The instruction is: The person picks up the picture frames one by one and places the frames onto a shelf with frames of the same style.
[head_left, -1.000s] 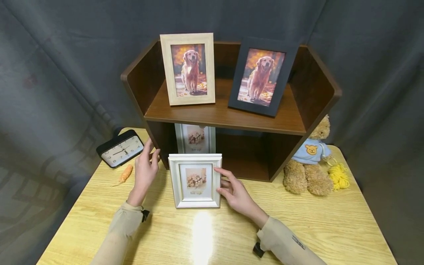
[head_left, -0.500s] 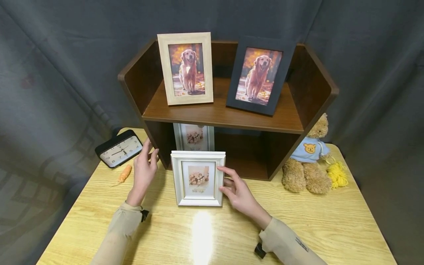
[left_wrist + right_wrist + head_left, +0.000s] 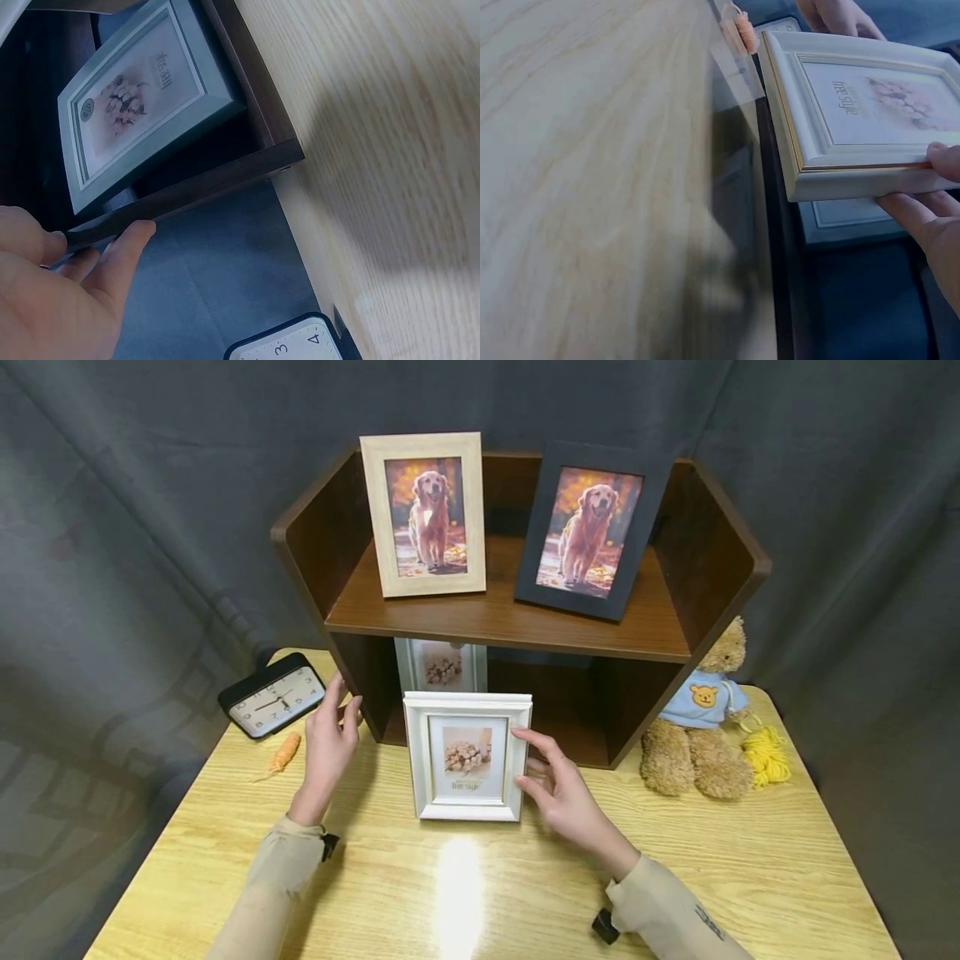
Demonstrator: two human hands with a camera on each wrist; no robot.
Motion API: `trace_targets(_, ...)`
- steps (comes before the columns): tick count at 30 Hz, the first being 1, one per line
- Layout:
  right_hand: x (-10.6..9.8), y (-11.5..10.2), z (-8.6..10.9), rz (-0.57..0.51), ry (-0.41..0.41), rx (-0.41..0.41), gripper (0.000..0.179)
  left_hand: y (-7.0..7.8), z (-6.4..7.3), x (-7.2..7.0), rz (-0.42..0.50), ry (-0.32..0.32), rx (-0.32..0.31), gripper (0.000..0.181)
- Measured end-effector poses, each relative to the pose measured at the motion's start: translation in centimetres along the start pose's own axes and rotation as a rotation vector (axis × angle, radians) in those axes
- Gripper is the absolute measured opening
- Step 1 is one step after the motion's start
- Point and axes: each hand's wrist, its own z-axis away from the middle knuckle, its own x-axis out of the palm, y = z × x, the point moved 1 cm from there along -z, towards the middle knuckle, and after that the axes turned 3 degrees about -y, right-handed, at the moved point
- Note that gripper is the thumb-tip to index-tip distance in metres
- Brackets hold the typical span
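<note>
My right hand (image 3: 566, 797) grips the right edge of a white photo frame (image 3: 468, 758) with a flower picture, thumb on its face and fingers behind in the right wrist view. The frame is held upright in front of the brown two-tier shelf (image 3: 510, 631). My left hand (image 3: 327, 747) pinches the front edge of the shelf's left side panel; the left wrist view shows thumb and fingers on opposite sides of it. Inside the lower compartment, at the left, stands a grey-green photo frame (image 3: 135, 97), its lower part hidden by the white one in the head view.
On the top tier stand a cream photo frame (image 3: 435, 585) and a black photo frame (image 3: 573, 602). Left of the shelf are a clock (image 3: 276, 700) and an orange carrot-shaped item (image 3: 285, 752). A teddy bear (image 3: 697, 727) and yellow yarn (image 3: 767, 756) sit at the right.
My right hand has carried the white photo frame rightward and slightly up in the head view. The left hand stays at the shelf's side panel.
</note>
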Motion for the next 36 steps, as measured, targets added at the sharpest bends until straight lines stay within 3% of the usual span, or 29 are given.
trace_targets(8,-1.5,-0.2,-0.2,0.076,0.08,-0.062,0.074,0.0,-0.1,0.1,-0.008,-0.005,0.006,0.052)
trace_targets(24,-4.9,0.0,-0.8,0.107,0.187,-0.157,0.077,0.0,-0.1,0.2,-0.031,0.009,0.015,0.049)
trace_targets(36,-6.6,-0.3,-1.2,0.137,0.255,-0.077,0.073,0.3,0.1,-0.1,-0.004,-0.005,-0.013,0.051)
